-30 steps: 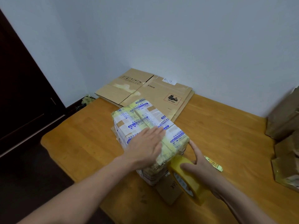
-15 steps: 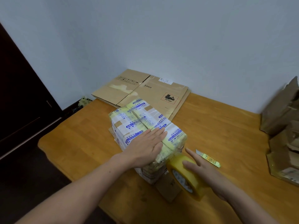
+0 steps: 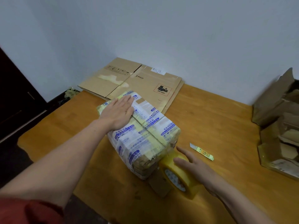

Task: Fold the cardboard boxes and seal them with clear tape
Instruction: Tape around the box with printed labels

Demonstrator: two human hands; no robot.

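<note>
A view from above looks down at a person's two bare forearms working at a wooden table (image 3: 223,120) set against a pale wall.

In the middle of the table sits a closed cardboard box (image 3: 145,136), the task's item, wrapped all over in yellowish clear tape and white strips printed with blue characters. It lies at a slant, one end towards the wall and the other towards the viewer.

The left hand (image 3: 119,113) lies flat on the far left part of the box top, fingers straight and together, palm pressing down, gripping nothing. A red sleeve (image 3: 29,210) shows at the lower left corner.

The right hand (image 3: 192,164) grasps a yellowish tape roll (image 3: 178,177), its fingers draped over the outer band. The roll stands on edge, touching the near right corner of the box. A small flap of plain cardboard (image 3: 159,185) sticks out from under the box just beside the roll.

On the table just right of the right hand lies a small yellow-green box cutter (image 3: 203,152), its blade pointing left.

Flattened cardboard boxes (image 3: 145,81) lie stacked against the wall behind the taped box; the top one has "PICO" printed on it and a red dashed label reading "UN 3481".

At the right edge stand several opened, torn cardboard boxes (image 3: 278,126). A dark door (image 3: 14,94) fills the left edge.
</note>
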